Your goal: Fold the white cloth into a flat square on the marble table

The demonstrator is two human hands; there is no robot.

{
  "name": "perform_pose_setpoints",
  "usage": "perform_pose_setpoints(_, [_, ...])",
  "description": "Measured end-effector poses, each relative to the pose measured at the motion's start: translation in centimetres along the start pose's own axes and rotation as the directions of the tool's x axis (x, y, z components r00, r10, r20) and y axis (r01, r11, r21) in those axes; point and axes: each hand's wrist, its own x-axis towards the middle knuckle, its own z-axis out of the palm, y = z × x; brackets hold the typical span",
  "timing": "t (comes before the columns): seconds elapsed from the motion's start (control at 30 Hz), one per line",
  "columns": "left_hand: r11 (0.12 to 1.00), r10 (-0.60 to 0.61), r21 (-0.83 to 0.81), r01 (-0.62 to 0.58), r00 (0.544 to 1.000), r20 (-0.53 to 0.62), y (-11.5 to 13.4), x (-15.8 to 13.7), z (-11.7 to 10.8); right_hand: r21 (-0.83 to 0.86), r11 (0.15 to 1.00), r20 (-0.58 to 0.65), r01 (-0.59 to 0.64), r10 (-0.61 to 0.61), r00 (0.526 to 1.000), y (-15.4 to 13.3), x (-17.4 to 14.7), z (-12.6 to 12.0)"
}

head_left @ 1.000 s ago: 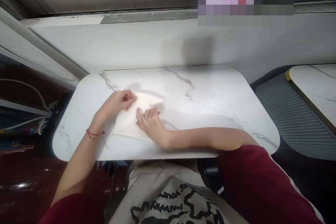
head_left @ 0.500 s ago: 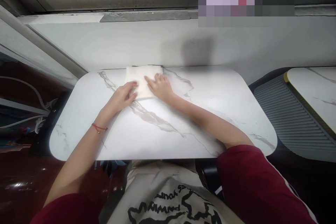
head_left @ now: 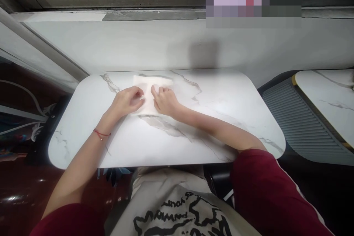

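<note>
A folded white cloth [head_left: 148, 104] lies flat on the marble-patterned white table [head_left: 132, 147], a little in from its far edge. My left hand [head_left: 127, 99] touches the cloth's left side, its fingers curved and its thumb apart from them. On the right side, my right hand [head_left: 165, 100] rests on the cloth with the index finger stretched out and the other fingers bent. A gap of bare cloth shows between the two hands. Parts of the cloth's side edges are hidden under them.
A pale wall [head_left: 132, 48] rises behind the table. To the right stands a grey ribbed piece [head_left: 290, 114] beside another marble-patterned top [head_left: 329, 96]. White cables [head_left: 35, 97] hang at the left. A blurred patch covers the upper right.
The cloth has slid toward me, away from the table's far edge, with both hands moving along with it. The view has shifted slightly.
</note>
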Motion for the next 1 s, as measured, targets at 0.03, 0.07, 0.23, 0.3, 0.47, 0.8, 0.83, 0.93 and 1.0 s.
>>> perform_pose_setpoints(0.03, [1.0, 0.003, -0.02, -0.003, 1.0, 0.015, 0.2, -0.1, -0.1, -0.013, 1.0, 0.042, 0.01, -0.01, 0.999, -0.4, -0.6, -0.5])
perform_pose_setpoints(0.07, [0.999, 0.006, -0.039, -0.005, 0.999, 0.036, 0.5, -0.3, -0.2, -0.022, 0.999, 0.083, 0.023, -0.021, 0.996, -0.8, -1.2, -1.0])
perform_pose_setpoints(0.23, [0.979, 0.001, -0.199, 0.051, 0.967, 0.254, 1.8, -0.9, -1.0, 0.004, 0.996, 0.206, 0.088, -0.087, 0.975, -2.3, -4.1, -3.0])
perform_pose_setpoints(0.3, [0.948, 0.025, -0.298, 0.109, 0.911, 0.412, 2.2, -1.2, -1.3, 0.019, 0.989, 0.236, 0.145, -0.146, 0.961, -3.1, -5.6, -3.4])
perform_pose_setpoints(0.47, [0.821, 0.184, -0.473, 0.32, 0.637, 0.749, 3.5, -2.2, -1.4, -0.001, 0.938, 0.361, 0.347, -0.323, 0.875, -5.5, -9.8, -4.2])
perform_pose_setpoints(0.8, [0.795, 0.149, -0.489, 0.36, 0.664, 0.732, 3.6, -2.0, -1.2, 0.042, 0.976, 0.355, 0.212, -0.214, 0.91, -4.5, -9.0, -4.4])
perform_pose_setpoints(0.83, [0.802, 0.141, -0.5, 0.327, 0.71, 0.69, 3.4, -1.9, -1.1, 0.031, 0.983, 0.35, 0.181, -0.18, 0.919, -4.1, -8.5, -4.4])
perform_pose_setpoints(0.93, [0.827, 0.108, -0.508, 0.241, 0.818, 0.564, 3.2, -1.3, -0.6, 0.014, 0.995, 0.345, 0.097, -0.096, 0.934, -2.9, -6.9, -4.6])
perform_pose_setpoints(1.0, [0.864, 0.074, -0.459, 0.206, 0.85, 0.521, 3.7, -0.7, -0.3, 0.004, 0.999, 0.347, 0.051, -0.049, 0.936, -1.9, -5.9, -4.7])
